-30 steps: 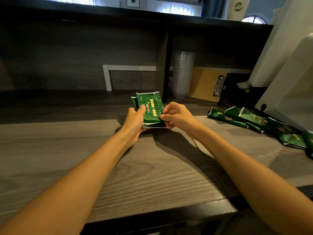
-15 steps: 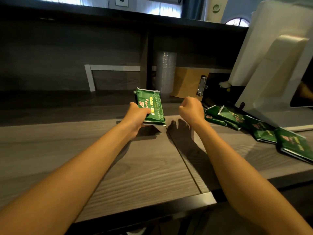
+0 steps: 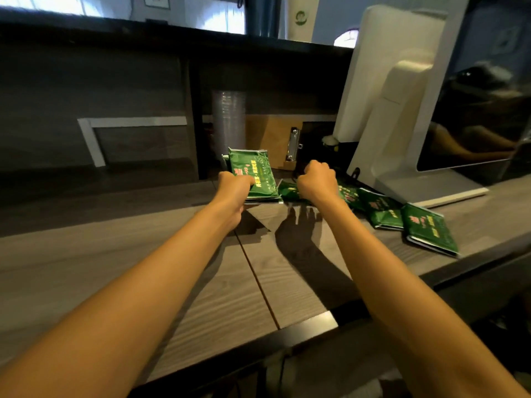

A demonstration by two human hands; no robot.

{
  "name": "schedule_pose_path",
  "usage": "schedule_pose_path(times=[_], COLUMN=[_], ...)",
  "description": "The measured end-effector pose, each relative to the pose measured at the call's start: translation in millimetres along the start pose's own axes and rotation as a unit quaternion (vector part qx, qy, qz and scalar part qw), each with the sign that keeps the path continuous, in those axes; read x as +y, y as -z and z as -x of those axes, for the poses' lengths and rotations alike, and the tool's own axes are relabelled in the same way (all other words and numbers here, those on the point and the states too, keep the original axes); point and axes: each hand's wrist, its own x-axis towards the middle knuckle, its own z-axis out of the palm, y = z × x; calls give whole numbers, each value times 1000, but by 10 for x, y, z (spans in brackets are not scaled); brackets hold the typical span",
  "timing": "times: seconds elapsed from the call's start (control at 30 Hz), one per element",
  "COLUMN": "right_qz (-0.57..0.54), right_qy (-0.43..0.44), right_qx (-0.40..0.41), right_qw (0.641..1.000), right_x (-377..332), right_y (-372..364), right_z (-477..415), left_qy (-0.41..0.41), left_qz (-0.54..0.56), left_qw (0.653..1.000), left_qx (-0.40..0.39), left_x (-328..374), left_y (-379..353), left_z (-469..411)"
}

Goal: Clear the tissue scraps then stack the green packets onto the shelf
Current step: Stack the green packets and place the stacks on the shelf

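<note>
My left hand (image 3: pixel 234 188) grips a small stack of green packets (image 3: pixel 255 173) and holds it tilted up at the back of the wooden counter (image 3: pixel 172 254). My right hand (image 3: pixel 316 182) hovers as a curled fist just right of the stack, over the near end of a row of loose green packets (image 3: pixel 385 211). Its fingertips are hidden and I see no packet in it. One packet (image 3: pixel 288 191) lies between my hands. The dark shelf recess (image 3: pixel 115 179) runs behind the counter. No tissue scraps are in view.
A white screen stand (image 3: pixel 388 110) fills the right back and its base sits by the loose packets. A wooden clipboard (image 3: pixel 273 139) and a stack of clear cups (image 3: pixel 228 122) stand in the recess behind the held stack. The counter's front edge (image 3: pixel 304 328) is near.
My right hand let go of the stack and moved right over the loose packets. My left hand keeps hold of the stack. My view has swung to the right.
</note>
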Motion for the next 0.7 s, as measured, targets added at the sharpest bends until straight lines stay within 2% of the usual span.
schedule_pose_path(times=[0.1,0.17,0.3,0.4,0.53,0.7], right_qz=[61,121,212,193,176,151], right_qy=[-19,-34,-108,-156,-132,-41], right_qx=[47,40,-84,-154,-166,-184], right_qw=[997,991,968,956,961,971], right_x=[443,707,1075,1196,1170,814], right_y=[224,343,500,508,443,237], right_z=[49,125,271,375,463,538], left_qy=[17,31,47,49,47,32], left_qz=[-3,-13,-24,-25,-24,-33], left_qw=[1000,999,997,997,997,999], left_qx=[-5,-21,-47,-58,-49,10], left_x=[-83,-145,-224,-268,-314,-303], left_y=[-110,-216,-430,-537,-533,-287], left_z=[-32,-11,73,129,168,119])
